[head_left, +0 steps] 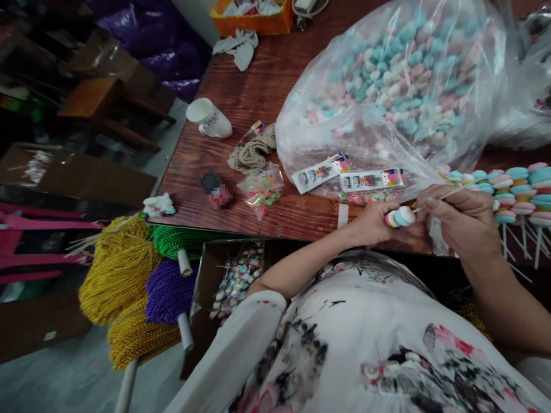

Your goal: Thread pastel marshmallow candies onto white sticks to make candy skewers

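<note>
My left hand (371, 225) is closed around a short stack of marshmallow pieces (400, 217) in white, blue, yellow and pink, near the table's front edge. Pinched in the fingers of my right hand (458, 218) is a thin white stick (447, 195), its tip close to the stack's white end. Whether the tip touches the stack I cannot tell. To the right of my right hand lie several finished-looking marshmallow skewers (523, 189), their white sticks hanging over the edge. A large clear bag (400, 80) of pink, blue and white marshmallow pieces sits beyond my hands.
Printed packets (373, 179) and a small bag of coloured sweets (263, 189) lie left of the big bag. A white mug (209, 119) and a crumpled cloth (253, 150) stand farther left. Below the edge are an open carton (206, 252) and yellow cord bundles (116, 275).
</note>
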Tool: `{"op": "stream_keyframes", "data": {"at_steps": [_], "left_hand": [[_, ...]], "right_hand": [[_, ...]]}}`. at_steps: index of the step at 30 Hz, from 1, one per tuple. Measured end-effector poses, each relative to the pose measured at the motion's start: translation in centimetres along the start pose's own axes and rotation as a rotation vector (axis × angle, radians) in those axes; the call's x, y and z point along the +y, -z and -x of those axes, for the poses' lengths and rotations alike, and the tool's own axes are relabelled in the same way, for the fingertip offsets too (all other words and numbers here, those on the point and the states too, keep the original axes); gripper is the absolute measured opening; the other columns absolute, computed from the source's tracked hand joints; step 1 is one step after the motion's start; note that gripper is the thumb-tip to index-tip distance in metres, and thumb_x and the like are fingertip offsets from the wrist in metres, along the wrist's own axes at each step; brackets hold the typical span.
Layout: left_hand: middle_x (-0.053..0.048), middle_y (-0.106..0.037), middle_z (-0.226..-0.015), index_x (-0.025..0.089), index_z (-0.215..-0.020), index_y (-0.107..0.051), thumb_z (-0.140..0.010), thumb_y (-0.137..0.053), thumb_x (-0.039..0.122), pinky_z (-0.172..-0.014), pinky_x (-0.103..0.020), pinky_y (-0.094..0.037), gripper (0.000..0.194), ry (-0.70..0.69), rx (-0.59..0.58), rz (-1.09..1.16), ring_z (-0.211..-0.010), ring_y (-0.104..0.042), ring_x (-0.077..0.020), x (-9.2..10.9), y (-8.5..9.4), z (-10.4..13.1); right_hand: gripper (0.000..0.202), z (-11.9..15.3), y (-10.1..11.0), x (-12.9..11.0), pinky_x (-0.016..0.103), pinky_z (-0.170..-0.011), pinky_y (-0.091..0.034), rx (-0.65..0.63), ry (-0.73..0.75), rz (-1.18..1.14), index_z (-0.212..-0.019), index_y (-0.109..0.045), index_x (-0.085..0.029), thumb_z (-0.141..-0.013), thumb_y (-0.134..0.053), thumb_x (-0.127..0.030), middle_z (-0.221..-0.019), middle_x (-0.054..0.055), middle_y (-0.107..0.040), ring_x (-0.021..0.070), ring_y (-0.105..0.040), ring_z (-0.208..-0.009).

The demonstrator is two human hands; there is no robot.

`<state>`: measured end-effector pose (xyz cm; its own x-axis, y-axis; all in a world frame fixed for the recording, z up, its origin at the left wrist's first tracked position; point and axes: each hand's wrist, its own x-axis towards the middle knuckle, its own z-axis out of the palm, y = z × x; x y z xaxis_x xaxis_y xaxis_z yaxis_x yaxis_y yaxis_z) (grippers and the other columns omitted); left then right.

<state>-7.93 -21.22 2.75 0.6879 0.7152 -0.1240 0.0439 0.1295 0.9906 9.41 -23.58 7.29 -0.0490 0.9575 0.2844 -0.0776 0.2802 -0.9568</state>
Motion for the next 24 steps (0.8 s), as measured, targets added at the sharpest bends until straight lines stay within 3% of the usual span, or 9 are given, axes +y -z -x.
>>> {"op": "stream_keyframes", "data": {"at_steps": [2,4,8,10,13,17,19,22,24], "left_hand": [[0.000,-0.066,-0.085,0.016,-0.094,-0.070,-0.053,-0.092,0.042,-0.085,-0.030,-0.047,0.053,-0.061,0.145,-0.161,-0.085,-0.061,-0.0180,-0.2,0.0,0.0],[-0.002,-0.069,-0.093,0.018,-0.108,-0.071,-0.052,-0.093,0.042,-0.092,-0.033,-0.046,0.065,-0.053,0.182,-0.261,-0.097,-0.063,-0.0233,-0.3,0.1,0.3],[-0.001,-0.067,-0.094,0.016,-0.106,-0.068,-0.047,-0.095,0.041,-0.089,-0.032,-0.046,0.070,-0.009,0.187,-0.204,-0.096,-0.062,-0.0225,-0.9,0.2,1.2],[0.003,-0.062,-0.082,0.015,-0.096,-0.065,-0.047,-0.095,0.038,-0.077,-0.028,-0.047,0.062,0.052,0.159,-0.068,-0.079,-0.060,-0.0155,-1.1,0.2,1.5],[0.009,-0.051,-0.064,0.016,-0.082,-0.055,-0.051,-0.093,0.038,-0.053,-0.023,-0.040,0.053,0.221,-0.023,0.187,-0.052,-0.048,-0.0075,-0.7,-0.1,1.9],[0.010,-0.049,-0.059,0.017,-0.072,-0.048,-0.051,-0.094,0.033,-0.042,-0.021,-0.036,0.053,0.305,-0.229,0.371,-0.045,-0.044,-0.0046,0.3,-0.8,2.5],[0.010,-0.050,-0.058,0.017,-0.070,-0.048,-0.050,-0.094,0.031,-0.043,-0.020,-0.037,0.053,0.319,-0.244,0.378,-0.046,-0.045,-0.0040,0.4,-1.1,2.5],[0.009,-0.051,-0.060,0.015,-0.073,-0.051,-0.051,-0.094,0.032,-0.045,-0.019,-0.039,0.052,0.304,-0.153,0.345,-0.049,-0.047,-0.0041,0.1,-1.3,2.4],[0.009,-0.053,-0.064,0.015,-0.082,-0.055,-0.052,-0.094,0.032,-0.045,-0.019,-0.039,0.052,0.271,-0.094,0.352,-0.050,-0.048,-0.0042,-0.2,-1.2,2.2]], "right_hand": [[0.014,0.0,-0.4,0.2,0.028,-0.060,-0.050,0.203,-0.059,-0.085,-0.069,-0.076,-0.020,-0.079,-0.082,-0.027,-0.061,0.000,-0.068,0.0135,-0.061,-0.057],[0.020,0.1,-0.5,0.5,0.027,-0.057,-0.050,0.351,-0.097,-0.145,-0.063,-0.075,-0.019,-0.070,-0.089,-0.031,-0.059,0.000,-0.068,0.0124,-0.060,-0.052],[0.019,0.6,0.0,1.1,0.027,-0.057,-0.049,0.450,-0.071,-0.121,-0.066,-0.077,-0.018,-0.068,-0.090,-0.031,-0.061,0.001,-0.070,0.0123,-0.060,-0.050],[0.016,0.7,0.3,1.4,0.027,-0.058,-0.050,0.421,-0.047,-0.093,-0.070,-0.078,-0.018,-0.071,-0.088,-0.030,-0.063,0.002,-0.071,0.0124,-0.061,-0.052],[0.016,0.6,0.8,1.7,0.026,-0.056,-0.049,0.283,-0.066,-0.075,-0.072,-0.078,-0.018,-0.073,-0.088,-0.031,-0.062,0.002,-0.071,0.0122,-0.061,-0.052],[0.027,-0.3,1.2,2.1,0.025,-0.044,-0.039,0.066,-0.182,-0.064,-0.068,-0.076,-0.018,-0.071,-0.089,-0.041,-0.056,0.000,-0.066,0.0111,-0.054,-0.044],[0.035,-0.6,1.2,2.2,0.024,-0.041,-0.032,0.041,-0.224,-0.022,-0.059,-0.070,-0.018,-0.072,-0.088,-0.044,-0.050,-0.002,-0.059,0.0085,-0.046,-0.041],[0.047,-0.4,0.7,2.4,0.024,-0.041,-0.024,0.078,-0.240,0.093,-0.049,-0.056,-0.018,-0.077,-0.085,-0.042,-0.045,-0.004,-0.046,0.0064,-0.035,-0.042],[0.046,0.1,0.3,2.5,0.025,-0.042,-0.023,0.095,-0.242,0.120,-0.050,-0.055,-0.018,-0.079,-0.083,-0.041,-0.046,-0.005,-0.043,0.0075,-0.033,-0.044]]}}
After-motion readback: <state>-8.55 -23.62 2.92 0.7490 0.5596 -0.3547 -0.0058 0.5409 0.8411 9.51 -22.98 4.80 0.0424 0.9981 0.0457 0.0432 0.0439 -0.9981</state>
